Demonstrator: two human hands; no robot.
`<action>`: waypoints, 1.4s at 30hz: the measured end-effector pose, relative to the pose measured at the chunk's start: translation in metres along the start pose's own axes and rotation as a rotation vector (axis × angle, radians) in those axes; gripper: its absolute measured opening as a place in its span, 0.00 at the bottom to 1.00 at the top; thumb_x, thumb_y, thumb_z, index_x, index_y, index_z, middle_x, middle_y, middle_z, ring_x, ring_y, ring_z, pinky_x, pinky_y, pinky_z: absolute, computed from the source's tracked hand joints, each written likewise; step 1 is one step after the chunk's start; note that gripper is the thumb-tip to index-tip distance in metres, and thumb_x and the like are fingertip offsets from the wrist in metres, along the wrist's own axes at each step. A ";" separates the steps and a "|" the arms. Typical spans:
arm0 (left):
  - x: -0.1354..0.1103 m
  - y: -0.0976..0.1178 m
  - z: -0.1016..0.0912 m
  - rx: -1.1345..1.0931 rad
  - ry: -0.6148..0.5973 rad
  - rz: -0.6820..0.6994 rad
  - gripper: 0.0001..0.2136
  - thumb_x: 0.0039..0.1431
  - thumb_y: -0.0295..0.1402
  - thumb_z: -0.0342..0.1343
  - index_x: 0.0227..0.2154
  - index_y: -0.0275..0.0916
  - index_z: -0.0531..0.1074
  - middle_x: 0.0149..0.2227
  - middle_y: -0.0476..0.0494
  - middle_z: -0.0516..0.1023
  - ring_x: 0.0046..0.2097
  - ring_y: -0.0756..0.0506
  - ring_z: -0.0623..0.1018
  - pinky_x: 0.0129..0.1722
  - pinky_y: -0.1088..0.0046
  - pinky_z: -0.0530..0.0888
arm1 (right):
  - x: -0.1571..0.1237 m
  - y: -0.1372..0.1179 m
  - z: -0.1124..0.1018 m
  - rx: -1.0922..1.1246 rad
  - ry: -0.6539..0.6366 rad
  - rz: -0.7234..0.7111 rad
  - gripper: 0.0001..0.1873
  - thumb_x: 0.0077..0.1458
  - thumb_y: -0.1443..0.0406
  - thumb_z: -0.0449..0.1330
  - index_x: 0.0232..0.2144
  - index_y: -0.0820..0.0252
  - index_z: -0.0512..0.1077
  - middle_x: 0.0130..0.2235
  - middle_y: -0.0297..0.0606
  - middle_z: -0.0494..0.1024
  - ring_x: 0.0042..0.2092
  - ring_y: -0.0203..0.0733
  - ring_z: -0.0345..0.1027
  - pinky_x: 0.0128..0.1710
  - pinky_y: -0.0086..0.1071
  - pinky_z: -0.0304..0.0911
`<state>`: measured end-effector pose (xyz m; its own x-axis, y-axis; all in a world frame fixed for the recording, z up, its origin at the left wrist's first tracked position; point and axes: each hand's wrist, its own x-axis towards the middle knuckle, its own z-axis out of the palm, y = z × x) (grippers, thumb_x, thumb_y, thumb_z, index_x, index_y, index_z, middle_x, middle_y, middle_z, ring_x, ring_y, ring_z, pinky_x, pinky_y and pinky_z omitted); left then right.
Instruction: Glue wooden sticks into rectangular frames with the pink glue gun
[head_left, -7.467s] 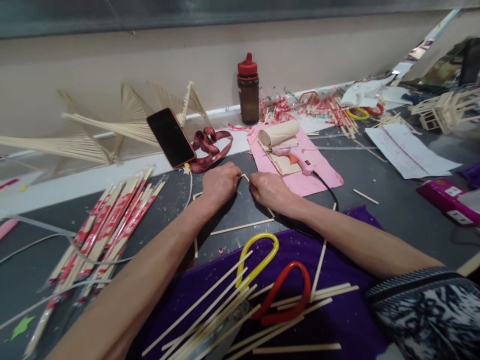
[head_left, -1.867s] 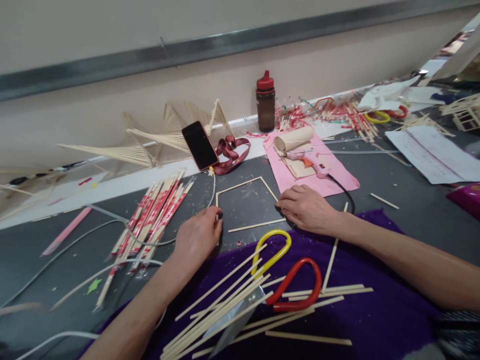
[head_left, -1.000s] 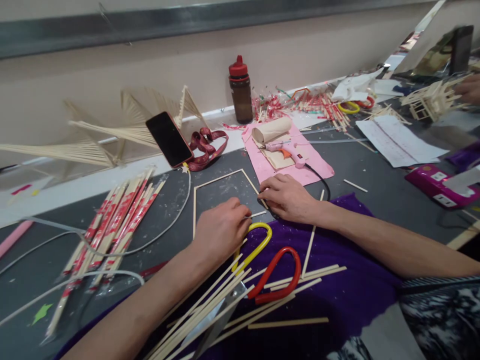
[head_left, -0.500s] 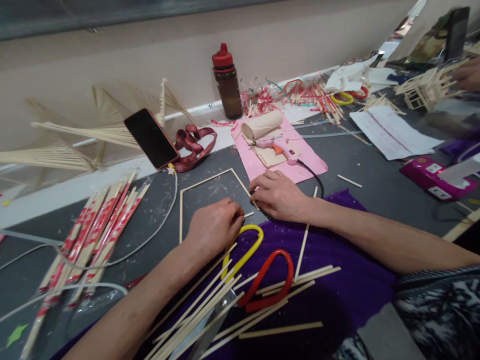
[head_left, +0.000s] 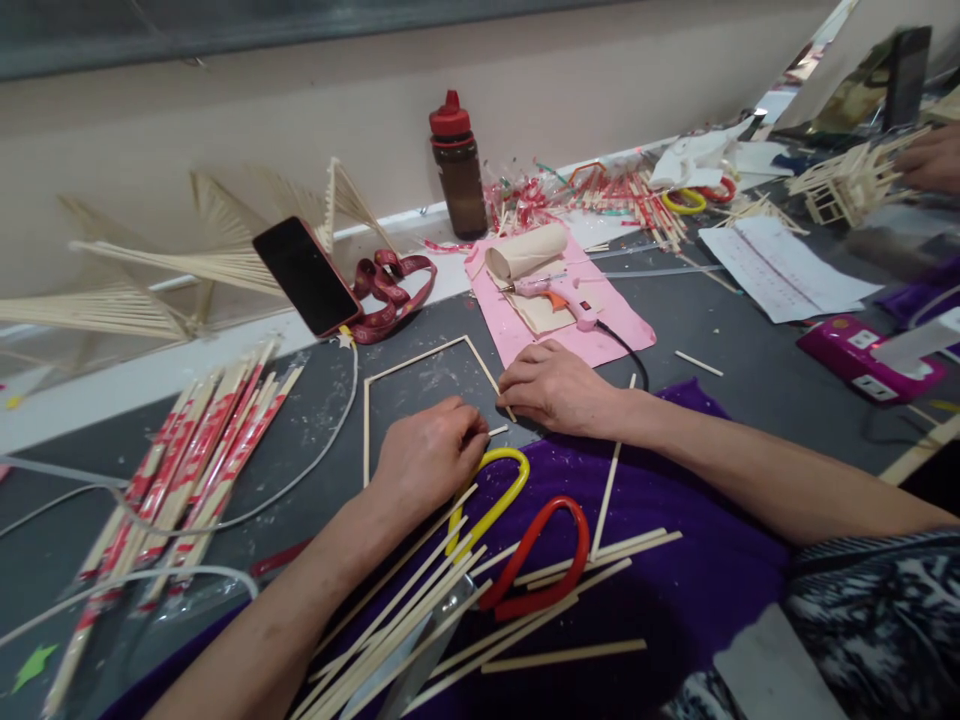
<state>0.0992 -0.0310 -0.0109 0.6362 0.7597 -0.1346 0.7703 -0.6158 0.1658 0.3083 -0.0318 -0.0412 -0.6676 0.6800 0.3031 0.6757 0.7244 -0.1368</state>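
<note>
My left hand is closed, with a thin wooden stick poking out past its fingertips. Bent fingers of my right hand pinch the right side of a stick frame lying on the grey table. That frame's left side runs down behind my left hand, and its near side is hidden. Just below my hands, scissors with one yellow and one red handle lie on purple cloth. Loose wooden sticks are spread over the blades.
A pink glue gun rests on a pink sheet beyond my right hand. Packed sticks and a white cable lie left. A phone and a bottle stand behind. Another person's hand is far right.
Both hands stay almost where they were, with the same hold. The view has shifted very slightly; nothing else visibly moved.
</note>
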 end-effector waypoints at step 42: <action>-0.012 -0.006 -0.009 0.026 0.101 0.133 0.13 0.62 0.41 0.44 0.34 0.43 0.72 0.34 0.49 0.75 0.34 0.49 0.74 0.30 0.74 0.63 | 0.000 -0.027 -0.012 -0.073 0.120 -0.066 0.14 0.61 0.63 0.50 0.30 0.62 0.72 0.32 0.38 0.74 0.37 0.42 0.59 0.37 0.36 0.50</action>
<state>0.0867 -0.0350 -0.0017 0.7262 0.6874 -0.0140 0.6811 -0.7166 0.1502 0.2940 -0.0531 -0.0268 -0.6719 0.6096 0.4207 0.6556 0.7537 -0.0451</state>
